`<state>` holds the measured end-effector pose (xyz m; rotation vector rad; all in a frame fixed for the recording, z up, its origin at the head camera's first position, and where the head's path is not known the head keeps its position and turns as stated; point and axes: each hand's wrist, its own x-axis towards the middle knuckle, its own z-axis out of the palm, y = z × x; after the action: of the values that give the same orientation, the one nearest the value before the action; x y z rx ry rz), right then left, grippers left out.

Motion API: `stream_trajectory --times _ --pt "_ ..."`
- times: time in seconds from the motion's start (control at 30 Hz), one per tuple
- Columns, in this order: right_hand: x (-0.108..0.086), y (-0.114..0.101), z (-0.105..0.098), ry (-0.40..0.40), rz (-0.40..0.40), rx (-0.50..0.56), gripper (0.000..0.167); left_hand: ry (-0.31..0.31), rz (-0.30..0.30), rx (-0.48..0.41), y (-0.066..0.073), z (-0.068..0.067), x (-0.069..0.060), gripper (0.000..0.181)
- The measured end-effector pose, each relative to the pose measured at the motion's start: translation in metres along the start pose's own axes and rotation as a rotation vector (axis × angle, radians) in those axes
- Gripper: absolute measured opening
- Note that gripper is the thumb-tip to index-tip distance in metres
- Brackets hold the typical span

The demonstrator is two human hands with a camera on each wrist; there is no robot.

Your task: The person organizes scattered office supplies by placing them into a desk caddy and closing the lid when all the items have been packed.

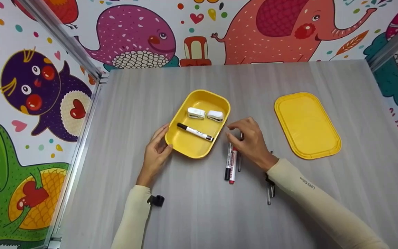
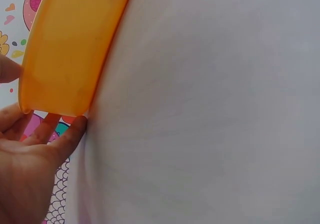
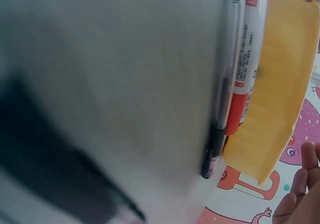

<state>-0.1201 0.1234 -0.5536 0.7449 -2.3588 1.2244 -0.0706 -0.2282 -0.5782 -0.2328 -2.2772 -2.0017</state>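
While my left hand rests relaxed fingers on the box, toward the far edge of the surface, my right hand hovers by markers, fingers empty, narrowly parted.

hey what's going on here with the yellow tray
A person's left hand touches a yellow tray holding two white staplers and a marker. The right hand is at the tray's other side, seemingly holding nothing, near more markers and pens. A yellow lid lies farther right.
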Motion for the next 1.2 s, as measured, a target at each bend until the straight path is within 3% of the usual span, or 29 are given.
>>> stream_trajectory --times 0.4,0.67,1.2 --pt "-0.017 -0.005 -0.014 -0.077 0.076 -0.014 0.019 0.007 -0.004 -0.005 0.0 -0.001 -0.001 0.064" --pt "-0.024 -0.012 -0.023 -0.172 0.2 -0.054 0.015 -0.001 -0.001 -0.004 0.001 -0.001 -0.001 0.065" --pt "-0.045 -0.023 -0.022 -0.332 0.319 -0.182 0.014 0.002 0.005 -0.005 0.0 0.0 -0.001 0.065"
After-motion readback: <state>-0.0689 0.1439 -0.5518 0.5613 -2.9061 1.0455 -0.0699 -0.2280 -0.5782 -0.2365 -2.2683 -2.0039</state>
